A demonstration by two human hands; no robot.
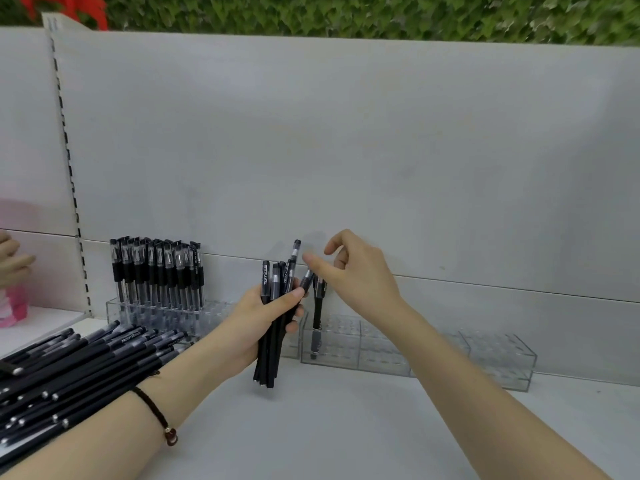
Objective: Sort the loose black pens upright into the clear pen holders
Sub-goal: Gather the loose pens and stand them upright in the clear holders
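As a heap of loose black pens (69,368) lies across the white shelf (329,427) at eight o'clock, a person's left forearm crosses beside it, a dark cord bracelet (156,415) on the wrist. Toward the centre, the left hand (266,320) grips a bundle of black pens (273,306) held roughly upright, fingers wrapped round the barrels, caps fanning out above the fist. Reaching in from four o'clock, the right hand (356,271) hovers just beside the tops of that bundle with thumb extended and fingers loosely curled, pinching nothing that can be made out. Below it, a single pen (317,317) stands upright at the nine o'clock end of a clear pen holder (381,348), and a second clear holder (498,362) sits beside that one toward three o'clock. At ten o'clock of the hands, a third clear holder (166,313) carries a packed row of capped pens (156,271) against the grey back panel (346,150). At the nine o'clock edge, another person's hand (10,261) shows above a pink object (14,306). Green foliage (346,15) runs along twelve o'clock
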